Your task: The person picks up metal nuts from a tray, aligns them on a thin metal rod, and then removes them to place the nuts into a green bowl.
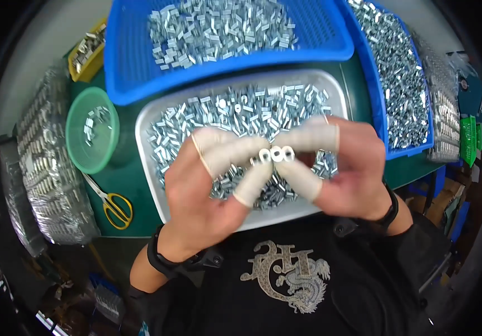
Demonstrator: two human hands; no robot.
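Note:
Both hands meet over a white tray full of small silver metal sleeves. White finger cots cover the thumbs and some fingers of each hand. Between the fingertips is a short row of small metal sleeves, their round ends facing up with dark holes. My left hand pinches the row from the left, its thumb below and fingers above. My right hand closes on the row from the right in the same way. The fingers hide part of the row, and the hands are slightly blurred.
A blue basket of metal pieces stands behind the tray, a blue bin of more at right. At left are a green bowl, yellow-handled scissors, a yellow bin and plastic-wrapped stacks. Wrapped packs line the right side.

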